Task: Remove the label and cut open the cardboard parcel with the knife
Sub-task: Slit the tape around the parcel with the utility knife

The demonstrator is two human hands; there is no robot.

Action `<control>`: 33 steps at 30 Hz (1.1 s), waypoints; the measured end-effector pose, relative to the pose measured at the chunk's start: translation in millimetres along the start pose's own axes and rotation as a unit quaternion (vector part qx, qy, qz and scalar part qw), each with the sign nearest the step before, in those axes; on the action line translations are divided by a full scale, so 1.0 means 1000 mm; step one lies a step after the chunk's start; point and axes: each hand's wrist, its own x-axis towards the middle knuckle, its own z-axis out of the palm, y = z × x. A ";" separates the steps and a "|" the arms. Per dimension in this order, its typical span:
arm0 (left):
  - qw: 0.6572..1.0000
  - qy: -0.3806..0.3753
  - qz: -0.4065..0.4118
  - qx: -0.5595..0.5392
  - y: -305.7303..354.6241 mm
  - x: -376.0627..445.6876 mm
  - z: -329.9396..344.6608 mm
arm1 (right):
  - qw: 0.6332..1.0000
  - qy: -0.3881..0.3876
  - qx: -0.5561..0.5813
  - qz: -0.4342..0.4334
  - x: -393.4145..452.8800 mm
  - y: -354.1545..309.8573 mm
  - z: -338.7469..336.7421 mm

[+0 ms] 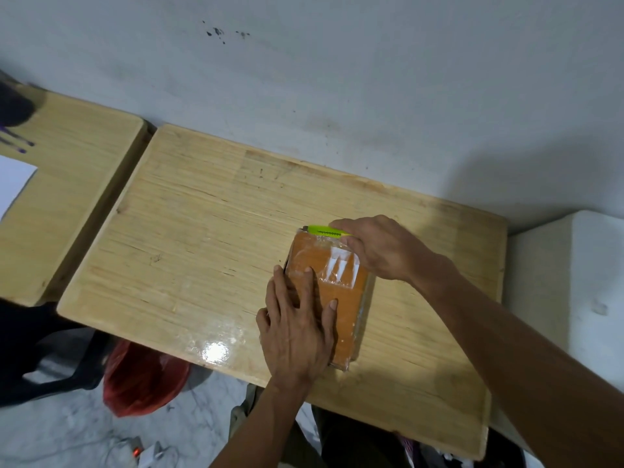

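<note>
A: Head view, quick. Where's the cardboard parcel (341, 305)?

B: Flat on the wooden counter (209, 231), toward its near-right part, wrapped in clear tape/film. White label scraps (341, 266) show on the top face, so label removal looks part done at best.

A: Hands?

B: Left hand (297, 329) lies flat on the parcel's near-left half, fingers straight and spread, pressing down. Prob. there to pin the box so it won't slide under the blade. Right hand (381, 248) is at the far edge, its grip closed round a lime-green utility knife (322, 231). Knife lies along the parcel's far top edge, tip end pointing left.

A: Blade out?

B: Can't tell, too small. Dark tip at the left end, that's all.

A: So which step?

B: Looks like a cut along the far seam. Left fingers sit well apart from the knife line, sensible.

A: Anything else around?

B: A second counter (67, 184) to the left w/ a white sheet (13, 184), a red plastic bag (141, 380) on the floor below, and a white block (567, 265) at right.
</note>
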 end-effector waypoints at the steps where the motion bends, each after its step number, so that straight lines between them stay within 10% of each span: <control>1: 1.000 0.000 -0.001 0.001 0.000 0.000 0.000 | 1.000 0.001 -0.008 -0.004 0.000 0.001 0.000; 16: 1.000 -0.002 -0.002 0.014 0.001 -0.001 0.003 | 0.990 0.063 -0.043 -0.122 -0.032 0.016 -0.012; 33: 1.000 -0.001 -0.001 0.021 -0.001 -0.002 0.007 | 0.995 0.032 -0.084 -0.035 -0.057 0.024 -0.011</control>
